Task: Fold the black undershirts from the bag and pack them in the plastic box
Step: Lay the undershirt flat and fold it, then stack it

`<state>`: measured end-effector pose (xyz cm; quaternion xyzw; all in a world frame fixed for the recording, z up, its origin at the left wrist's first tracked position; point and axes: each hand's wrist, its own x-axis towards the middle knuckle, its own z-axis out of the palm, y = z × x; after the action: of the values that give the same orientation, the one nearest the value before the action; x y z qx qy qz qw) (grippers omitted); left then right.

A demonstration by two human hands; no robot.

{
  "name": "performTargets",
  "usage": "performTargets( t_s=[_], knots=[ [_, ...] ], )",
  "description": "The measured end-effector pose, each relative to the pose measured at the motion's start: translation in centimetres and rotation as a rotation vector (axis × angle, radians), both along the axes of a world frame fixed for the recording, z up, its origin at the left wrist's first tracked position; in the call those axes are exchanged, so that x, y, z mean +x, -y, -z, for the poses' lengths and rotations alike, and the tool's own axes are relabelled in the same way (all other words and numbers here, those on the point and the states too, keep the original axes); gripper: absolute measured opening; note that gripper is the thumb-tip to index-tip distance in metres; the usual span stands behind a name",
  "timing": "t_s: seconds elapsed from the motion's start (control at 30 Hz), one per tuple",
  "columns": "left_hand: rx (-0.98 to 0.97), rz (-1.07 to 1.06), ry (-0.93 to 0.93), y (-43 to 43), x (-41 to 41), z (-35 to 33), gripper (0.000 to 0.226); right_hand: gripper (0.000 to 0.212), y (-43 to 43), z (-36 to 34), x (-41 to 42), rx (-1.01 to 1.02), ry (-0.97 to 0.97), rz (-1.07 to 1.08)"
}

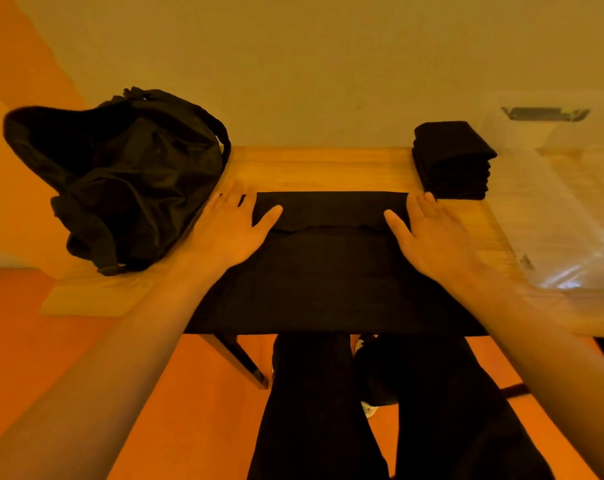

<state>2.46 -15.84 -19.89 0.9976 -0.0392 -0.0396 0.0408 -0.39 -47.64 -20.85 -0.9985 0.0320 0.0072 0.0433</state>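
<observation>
Now 2 hands flat, fingers spread, gripping nothing: left hand (233, 227), right hand (430, 232) press undershirt (328, 275) fold; hem reaches table (311, 168) edge; uneven release likely skews fold; cloth could slide off.

Hands: two, left hand (229, 230) and right hand (432, 233).
Spread shirts: one undershirt (328, 265), under both palms.
Folded piles: one stack (453, 161), just beyond the right hand; layers too dark to count.
Bags: one bag (120, 181), beside the left hand.
Boxes: one plastic box (563, 209), outside the right hand.
Tables: one table (311, 168).
</observation>
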Motion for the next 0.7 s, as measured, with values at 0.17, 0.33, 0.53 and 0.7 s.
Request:
performTargets(
  t_s=[0.17,0.33,0.53,0.7],
  knots=[
    [0.045,-0.025,-0.077,-0.8,2.3,2.4,0.093,0.079,1.1,2.1,1.9,-0.016,-0.011,0.041],
    [-0.015,-0.040,-0.022,-0.6,1.5,1.9,0.101,0.079,1.6,1.8,1.7,0.006,-0.079,-0.010],
    [-0.019,0.043,0.265,1.8,-7.4,0.9,0.086,0.088,0.3,0.5,-4.9,-0.085,-0.019,-0.105],
    [0.020,0.002,0.100,1.0,-9.8,3.7,0.092,0.090,1.2,2.4,-6.4,-0.028,-0.056,-0.075]
  ],
)
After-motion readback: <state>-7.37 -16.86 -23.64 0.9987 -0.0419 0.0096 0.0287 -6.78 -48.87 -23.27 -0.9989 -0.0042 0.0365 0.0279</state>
